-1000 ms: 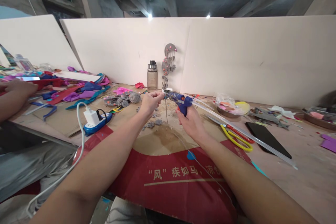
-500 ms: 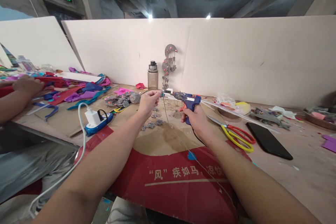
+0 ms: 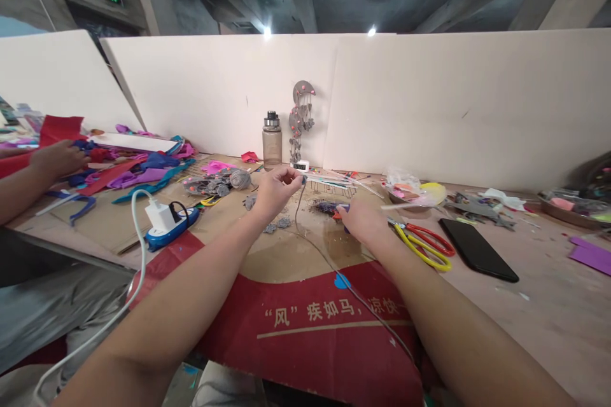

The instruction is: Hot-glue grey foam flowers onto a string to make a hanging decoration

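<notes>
Before the bottle, the left hand pinches the grey cord near its upper end, presumably to hang that part clear of the bench, while to the bottle's right the right hand grips the glue gun low, apart from the cord.

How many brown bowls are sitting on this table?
2: the nearer bowl is beyond and to the right of the right hand; the farther-right bowl sits by the picture's edge. More may be hidden.
</notes>
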Action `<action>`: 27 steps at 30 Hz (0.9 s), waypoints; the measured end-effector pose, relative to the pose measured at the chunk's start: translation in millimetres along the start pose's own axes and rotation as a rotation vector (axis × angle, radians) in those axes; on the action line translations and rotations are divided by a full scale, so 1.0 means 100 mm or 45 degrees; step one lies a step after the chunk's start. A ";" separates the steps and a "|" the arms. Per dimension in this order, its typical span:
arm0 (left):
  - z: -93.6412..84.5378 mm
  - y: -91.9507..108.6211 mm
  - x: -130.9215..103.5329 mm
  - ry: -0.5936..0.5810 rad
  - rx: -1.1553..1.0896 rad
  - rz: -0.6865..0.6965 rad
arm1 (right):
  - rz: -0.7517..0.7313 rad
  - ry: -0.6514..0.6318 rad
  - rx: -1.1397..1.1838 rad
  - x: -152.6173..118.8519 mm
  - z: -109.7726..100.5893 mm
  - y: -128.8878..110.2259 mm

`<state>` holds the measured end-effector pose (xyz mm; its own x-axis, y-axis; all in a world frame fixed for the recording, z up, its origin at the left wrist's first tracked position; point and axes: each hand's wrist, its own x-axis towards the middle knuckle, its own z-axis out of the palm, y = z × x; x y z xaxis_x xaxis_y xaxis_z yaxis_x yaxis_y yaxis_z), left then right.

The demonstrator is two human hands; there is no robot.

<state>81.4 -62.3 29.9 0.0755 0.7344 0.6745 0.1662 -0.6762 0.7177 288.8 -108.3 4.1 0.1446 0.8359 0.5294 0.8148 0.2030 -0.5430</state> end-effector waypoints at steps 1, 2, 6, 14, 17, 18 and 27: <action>0.01 0.02 -0.02 0.001 0.042 0.020 | 0.002 0.048 -0.033 -0.01 -0.02 -0.08; 0.02 0.04 -0.03 0.003 0.083 0.041 | 0.012 0.062 0.000 -0.03 -0.02 -0.17; 0.05 0.10 -0.09 -0.028 0.236 0.154 | 0.135 -0.094 0.759 -0.12 0.06 -0.56; 0.10 0.13 -0.12 -0.126 0.337 0.206 | 0.280 -0.102 1.067 -0.15 0.16 -0.66; 0.11 0.15 -0.13 -0.123 0.307 0.137 | 0.117 0.022 0.734 -0.13 0.09 -0.64; 0.12 0.15 -0.13 -0.120 0.286 0.119 | 0.089 0.042 0.659 -0.13 0.06 -0.65; 0.15 0.13 -0.15 -0.117 0.059 0.006 | 0.053 0.140 0.485 -0.13 0.02 -0.67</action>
<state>97.4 -81.2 26.1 0.1656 0.7349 0.6576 0.2108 -0.6778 0.7044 231.4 -132.4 32.3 0.2494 0.7921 0.5571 0.5434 0.3618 -0.7575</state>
